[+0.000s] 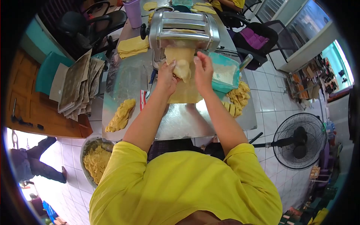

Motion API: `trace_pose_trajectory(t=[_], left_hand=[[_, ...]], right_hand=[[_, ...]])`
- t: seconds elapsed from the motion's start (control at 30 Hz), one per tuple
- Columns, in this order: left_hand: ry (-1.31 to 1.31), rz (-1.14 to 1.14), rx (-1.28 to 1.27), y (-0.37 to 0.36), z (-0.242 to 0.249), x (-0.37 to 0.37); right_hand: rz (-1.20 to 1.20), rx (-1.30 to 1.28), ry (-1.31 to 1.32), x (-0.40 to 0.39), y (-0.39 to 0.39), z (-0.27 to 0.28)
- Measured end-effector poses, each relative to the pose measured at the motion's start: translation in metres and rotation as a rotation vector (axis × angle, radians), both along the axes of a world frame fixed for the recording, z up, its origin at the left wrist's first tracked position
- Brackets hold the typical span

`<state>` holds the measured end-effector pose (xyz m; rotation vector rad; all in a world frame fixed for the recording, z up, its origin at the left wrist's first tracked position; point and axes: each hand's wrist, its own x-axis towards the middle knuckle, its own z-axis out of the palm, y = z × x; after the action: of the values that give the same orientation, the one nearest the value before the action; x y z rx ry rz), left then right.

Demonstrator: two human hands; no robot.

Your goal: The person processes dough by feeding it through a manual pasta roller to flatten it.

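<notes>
Both hands, left hand [167, 77] and right hand [203, 71], pinched a dough sheet [182, 63] half emerged beneath the pasta roller [183, 30]. Cut strips [237, 98] lay right; a dough lump [120, 115] (unrolled) waited left.

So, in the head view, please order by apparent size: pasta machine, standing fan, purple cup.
1. pasta machine
2. standing fan, only slightly smaller; it stands lower, on the floor, so this is unsure
3. purple cup

The dough sheet [182, 67] is pale yellow and smooth. It hangs down from the rollers of the pasta machine [183, 30], and its lower part lies flat on the table [180, 123].
</notes>
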<state>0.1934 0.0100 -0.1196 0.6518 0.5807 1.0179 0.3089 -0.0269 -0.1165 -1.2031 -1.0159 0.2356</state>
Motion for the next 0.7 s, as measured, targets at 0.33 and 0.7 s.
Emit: trace_pose_trajectory(t=[0.33, 0.7], left_hand=[[0.215, 0.066, 0.071, -0.017, -0.007, -0.009], [0.648, 0.103, 0.292, -0.032, -0.035, -0.022]], right_hand=[[0.497, -0.347, 0.918, 0.002, -0.004, -0.020], [0.367, -0.392, 0.544, -0.014, -0.037, -0.042]])
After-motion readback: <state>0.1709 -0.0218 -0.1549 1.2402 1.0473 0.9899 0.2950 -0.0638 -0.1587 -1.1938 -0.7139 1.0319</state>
